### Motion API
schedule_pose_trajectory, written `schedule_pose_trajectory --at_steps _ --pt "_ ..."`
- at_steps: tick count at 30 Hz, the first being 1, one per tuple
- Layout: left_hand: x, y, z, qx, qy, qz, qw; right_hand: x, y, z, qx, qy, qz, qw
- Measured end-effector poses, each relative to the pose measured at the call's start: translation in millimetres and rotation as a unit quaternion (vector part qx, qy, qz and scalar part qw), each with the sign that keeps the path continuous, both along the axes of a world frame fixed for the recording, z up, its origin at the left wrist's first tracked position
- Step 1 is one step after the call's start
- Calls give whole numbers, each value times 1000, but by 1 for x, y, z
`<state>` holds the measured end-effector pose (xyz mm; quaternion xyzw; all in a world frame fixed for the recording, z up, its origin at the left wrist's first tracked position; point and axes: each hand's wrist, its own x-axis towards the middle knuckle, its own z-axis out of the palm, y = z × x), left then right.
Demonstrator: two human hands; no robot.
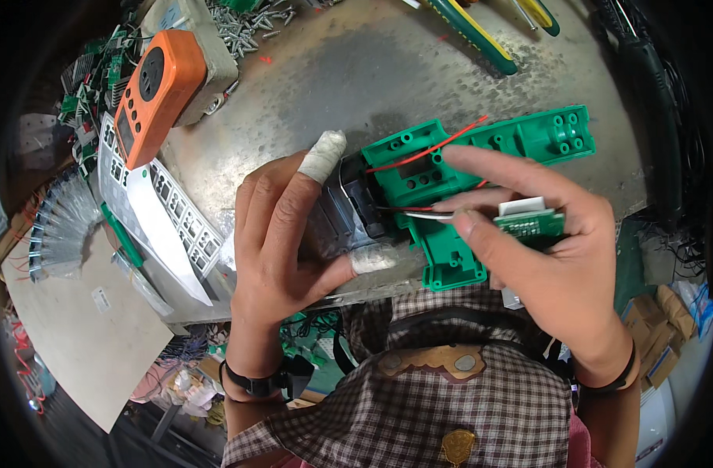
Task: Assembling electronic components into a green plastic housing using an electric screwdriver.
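Note:
A green plastic housing half (520, 147) lies on the bench with its ribbed, hollow inside facing up. At its left end sits a dark block with a black end cap (362, 204). My left hand (282, 226), its thumb and one finger wrapped in whitish tape, grips that block from both sides. Over the housing, my right hand (563, 265) pinches thin wires (426, 214) between thumb and fingers. A small green circuit board (536, 225) with a white part rests in the same hand's fingers. One red wire (430, 156) runs loose from the block across the housing.
An orange socket meter (161, 90) leans on a block at the upper left, near loose screws (251, 27). White label sheets (165, 226) and a green pen (122, 238) lie on the left. Green-and-yellow handled pliers (481, 35) are at the top. Dark cables (656, 101) hang at the right edge.

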<state>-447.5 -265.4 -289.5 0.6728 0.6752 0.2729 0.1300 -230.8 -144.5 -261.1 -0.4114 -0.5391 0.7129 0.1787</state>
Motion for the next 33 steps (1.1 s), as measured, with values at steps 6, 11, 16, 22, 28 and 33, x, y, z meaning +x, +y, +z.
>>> schedule_pose_trajectory --at_steps 6,11,16,22,28,33 --pt "-3 -1 1 13 3 -4 1000 -28 8 17 280 -129 186 933" --pt "7 -6 17 89 79 22 993 -25 20 13 324 -86 176 925" --pt "17 -24 18 113 43 -141 983 -23 21 27 171 -103 219 955" --pt "46 -5 15 93 175 -104 975 -29 32 16 190 -5 184 964" --pt "53 6 15 73 39 -58 995 -24 50 24 56 -91 204 973" --pt "52 13 1 140 -45 1 989 -26 53 17 58 -82 197 975"
